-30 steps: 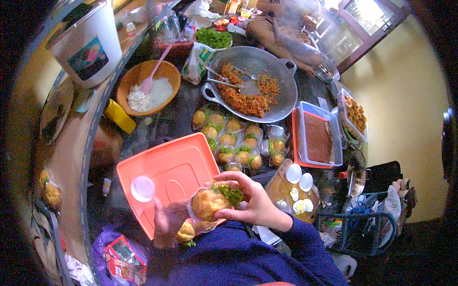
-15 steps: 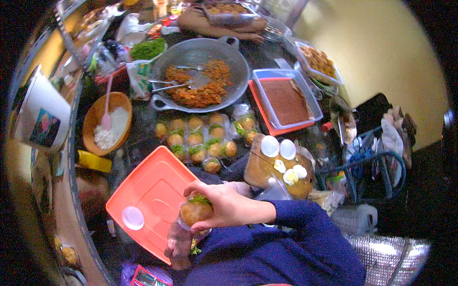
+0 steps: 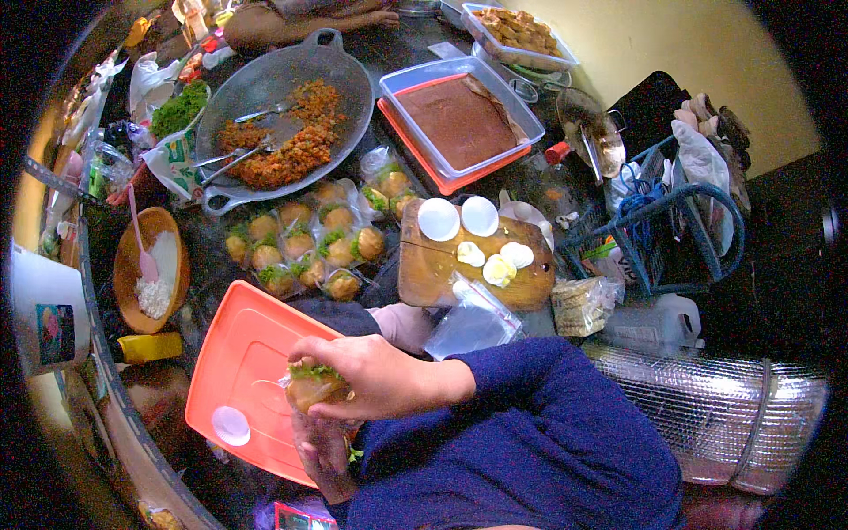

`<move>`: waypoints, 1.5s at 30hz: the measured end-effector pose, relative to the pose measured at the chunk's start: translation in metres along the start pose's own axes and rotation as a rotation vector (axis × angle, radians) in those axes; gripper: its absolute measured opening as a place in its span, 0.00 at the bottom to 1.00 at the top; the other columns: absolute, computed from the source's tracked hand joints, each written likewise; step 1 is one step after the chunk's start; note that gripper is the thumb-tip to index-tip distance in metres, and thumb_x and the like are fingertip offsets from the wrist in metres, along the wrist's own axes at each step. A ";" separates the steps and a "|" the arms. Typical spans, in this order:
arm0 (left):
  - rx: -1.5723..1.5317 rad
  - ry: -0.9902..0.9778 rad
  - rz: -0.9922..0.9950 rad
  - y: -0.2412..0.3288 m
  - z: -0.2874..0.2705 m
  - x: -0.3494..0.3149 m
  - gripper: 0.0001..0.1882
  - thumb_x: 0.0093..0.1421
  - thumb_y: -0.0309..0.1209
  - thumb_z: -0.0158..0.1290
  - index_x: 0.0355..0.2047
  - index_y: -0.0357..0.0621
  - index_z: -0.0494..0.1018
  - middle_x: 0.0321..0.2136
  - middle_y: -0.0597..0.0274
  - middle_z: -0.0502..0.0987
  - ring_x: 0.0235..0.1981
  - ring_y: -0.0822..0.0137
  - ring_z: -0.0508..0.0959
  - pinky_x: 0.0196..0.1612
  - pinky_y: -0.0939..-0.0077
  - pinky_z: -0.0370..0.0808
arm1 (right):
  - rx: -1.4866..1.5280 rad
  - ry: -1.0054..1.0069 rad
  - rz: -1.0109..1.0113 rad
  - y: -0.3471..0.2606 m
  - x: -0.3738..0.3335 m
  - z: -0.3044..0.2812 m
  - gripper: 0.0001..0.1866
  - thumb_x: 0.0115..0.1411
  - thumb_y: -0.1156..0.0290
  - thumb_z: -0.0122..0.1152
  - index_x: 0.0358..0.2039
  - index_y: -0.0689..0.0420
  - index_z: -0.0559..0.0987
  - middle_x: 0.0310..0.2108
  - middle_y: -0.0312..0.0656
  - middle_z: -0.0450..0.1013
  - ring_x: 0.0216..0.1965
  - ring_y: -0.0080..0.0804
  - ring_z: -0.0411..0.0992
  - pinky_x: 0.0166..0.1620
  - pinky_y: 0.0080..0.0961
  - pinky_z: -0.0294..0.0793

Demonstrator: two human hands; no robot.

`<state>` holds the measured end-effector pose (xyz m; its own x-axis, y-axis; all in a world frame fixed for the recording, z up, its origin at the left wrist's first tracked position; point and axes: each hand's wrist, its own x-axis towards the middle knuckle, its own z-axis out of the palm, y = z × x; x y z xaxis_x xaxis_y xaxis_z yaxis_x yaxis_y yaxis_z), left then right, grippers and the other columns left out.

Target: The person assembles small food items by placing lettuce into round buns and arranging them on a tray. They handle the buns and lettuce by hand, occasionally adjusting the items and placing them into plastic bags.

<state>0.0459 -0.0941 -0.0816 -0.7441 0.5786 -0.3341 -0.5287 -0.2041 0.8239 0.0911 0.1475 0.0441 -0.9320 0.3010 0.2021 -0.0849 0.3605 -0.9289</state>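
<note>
The right hand (image 3: pixel 371 380) has its fingers curled tight around a fried bun topped with greens (image 3: pixel 311 387), held just above the near edge of the orange lid (image 3: pixel 238 371). Beneath it the left hand (image 3: pixel 322 450) is mostly hidden by the blue sleeve, and I cannot tell its grip. Farther off, bagged buns (image 3: pixel 305 243) lie before the grey wok (image 3: pixel 283 115), their wrapping blurring them.

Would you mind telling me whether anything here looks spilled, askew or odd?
Nothing looks spilled. The orange lid lies tilted, and greens poke out of the roll in the right hand, with the left hand beneath.
</note>
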 end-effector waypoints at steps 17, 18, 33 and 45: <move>-0.074 -0.053 -0.068 -0.006 0.012 0.016 0.45 0.53 0.55 0.52 0.63 0.41 0.50 0.59 0.45 0.59 0.57 0.48 0.65 0.57 0.53 0.67 | 0.282 -0.027 0.014 0.010 0.006 -0.004 0.32 0.49 0.62 0.69 0.50 0.59 0.64 0.40 0.49 0.73 0.44 0.43 0.74 0.46 0.32 0.73; -0.086 -0.057 -0.074 -0.006 0.012 0.016 0.45 0.54 0.55 0.52 0.62 0.41 0.50 0.59 0.45 0.60 0.57 0.48 0.65 0.57 0.53 0.67 | 0.290 -0.016 0.017 0.010 0.005 0.001 0.33 0.48 0.60 0.70 0.50 0.58 0.64 0.39 0.48 0.73 0.43 0.44 0.75 0.45 0.33 0.73; -0.448 -0.296 -0.296 0.015 0.041 0.030 0.34 0.61 0.51 0.44 0.59 0.40 0.56 0.55 0.46 0.65 0.53 0.50 0.70 0.54 0.52 0.70 | 0.336 -0.313 0.051 -0.004 0.011 0.012 0.30 0.49 0.64 0.71 0.49 0.60 0.68 0.43 0.43 0.72 0.48 0.31 0.72 0.50 0.27 0.71; -1.406 -0.461 -0.373 -0.007 0.064 0.056 0.33 0.65 0.54 0.34 0.56 0.37 0.60 0.54 0.45 0.67 0.49 0.48 0.74 0.52 0.50 0.72 | 0.338 -0.420 0.196 -0.002 0.020 0.008 0.33 0.48 0.65 0.73 0.51 0.58 0.67 0.47 0.39 0.71 0.51 0.27 0.69 0.50 0.26 0.72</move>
<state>0.0338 -0.0099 -0.0770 -0.4369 0.8990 -0.0314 -0.7966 -0.4029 -0.4506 0.0698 0.1458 0.0470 -0.9959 -0.0675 -0.0603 0.0598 0.0098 -0.9982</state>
